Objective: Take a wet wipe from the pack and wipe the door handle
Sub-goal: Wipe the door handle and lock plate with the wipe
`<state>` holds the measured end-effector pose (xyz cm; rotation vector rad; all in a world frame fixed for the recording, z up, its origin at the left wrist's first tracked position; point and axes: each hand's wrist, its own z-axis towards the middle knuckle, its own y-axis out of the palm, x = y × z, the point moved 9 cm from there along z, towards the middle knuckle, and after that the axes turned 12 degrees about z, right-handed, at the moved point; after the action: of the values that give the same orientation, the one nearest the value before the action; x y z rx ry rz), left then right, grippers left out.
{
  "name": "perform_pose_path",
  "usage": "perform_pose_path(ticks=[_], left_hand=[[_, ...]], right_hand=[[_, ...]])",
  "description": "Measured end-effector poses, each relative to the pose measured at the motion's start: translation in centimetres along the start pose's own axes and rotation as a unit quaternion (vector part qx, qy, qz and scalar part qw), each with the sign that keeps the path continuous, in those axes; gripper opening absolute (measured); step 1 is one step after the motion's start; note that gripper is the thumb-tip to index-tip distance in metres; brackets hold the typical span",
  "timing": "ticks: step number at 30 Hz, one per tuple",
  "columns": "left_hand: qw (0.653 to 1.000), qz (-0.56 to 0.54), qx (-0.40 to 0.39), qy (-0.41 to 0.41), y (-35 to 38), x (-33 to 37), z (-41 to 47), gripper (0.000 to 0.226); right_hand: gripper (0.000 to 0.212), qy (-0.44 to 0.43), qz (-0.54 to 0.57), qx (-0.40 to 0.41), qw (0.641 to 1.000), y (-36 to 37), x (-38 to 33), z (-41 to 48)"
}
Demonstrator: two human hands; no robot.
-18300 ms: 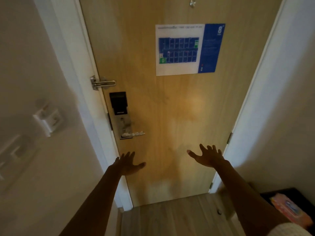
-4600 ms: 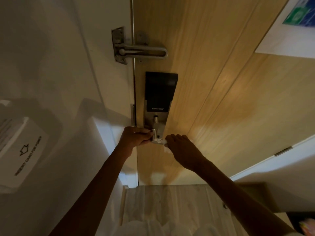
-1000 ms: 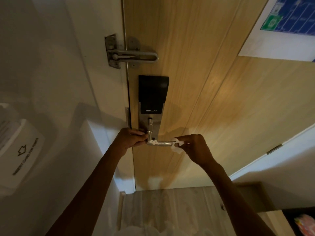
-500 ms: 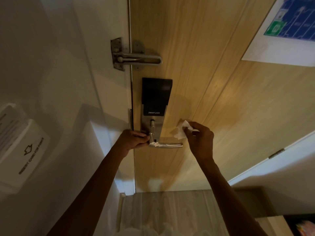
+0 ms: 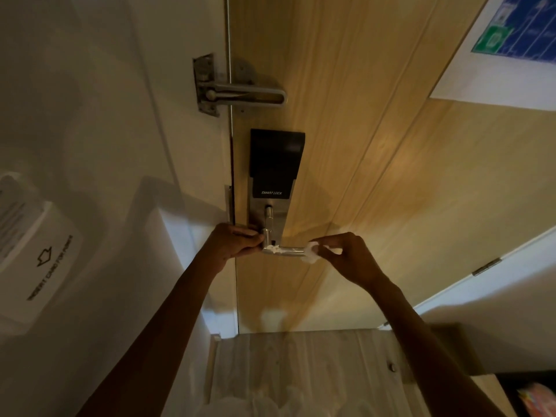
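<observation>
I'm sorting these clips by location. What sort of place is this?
Probably a hotel room entrance: a smart lock on the door, a key-card power slot on the wall, and a floor plan posted on the door.

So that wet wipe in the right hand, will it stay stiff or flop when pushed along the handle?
Probably floppy: the wet wipe sits crumpled in the right hand. It likely drapes around the door handle.

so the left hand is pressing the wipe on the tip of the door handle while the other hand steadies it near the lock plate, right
Not quite: the hands are swapped. In the head view the right hand presses the wipe on the tip of the door handle, while the left hand steadies it near the lock plate.
</observation>
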<state>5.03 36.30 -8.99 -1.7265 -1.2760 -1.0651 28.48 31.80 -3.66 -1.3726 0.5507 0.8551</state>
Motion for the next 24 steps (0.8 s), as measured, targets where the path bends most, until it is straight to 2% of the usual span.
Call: perform_pose_path(ticks=[4, 8, 12, 16, 18, 20, 22, 24], left_hand=[[1.000, -0.015, -0.004, -0.004, 0.1, -0.1, 0.0, 0.024], [1.000, -0.015, -0.004, -0.006, 0.0, -0.2, 0.1, 0.028], [1.000, -0.016, -0.005, 0.000, -0.1, -0.2, 0.1, 0.029], [1.000, -0.011, -0.006, -0.002, -0.2, -0.4, 0.3, 0.031], [1.000, -0.012, -0.004, -0.003, -0.2, -0.4, 0.4, 0.031], [1.000, -0.017, -0.003, -0.010, -0.2, -0.5, 0.5, 0.028], [1.000, -0.018, 0.000, -0.011, -0.1, -0.5, 0.5, 0.028], [1.000, -0.011, 0.004, -0.004, -0.1, -0.4, 0.5, 0.028]], right_hand=[[0.016, -0.009, -0.013, 0.023, 1.000, -0.7, -0.5, -0.1], [0.016, -0.016, -0.032, 0.002, 0.999, 2.2, -2.1, 0.6], [0.013, 0.013, -0.073, -0.009, 0.997, -0.2, -0.8, 0.7], [0.017, -0.017, -0.043, 0.084, 0.995, -0.8, -3.2, 1.3], [0.023, -0.028, -0.008, 0.064, 0.998, 1.9, -4.4, 0.9], [0.028, -0.048, -0.036, 0.020, 0.998, 4.3, -4.5, -0.4], [0.026, -0.056, -0.081, 0.031, 0.995, 3.4, -3.8, -1.1], [0.021, -0.043, -0.078, 0.045, 0.995, 1.7, -3.0, -0.9]])
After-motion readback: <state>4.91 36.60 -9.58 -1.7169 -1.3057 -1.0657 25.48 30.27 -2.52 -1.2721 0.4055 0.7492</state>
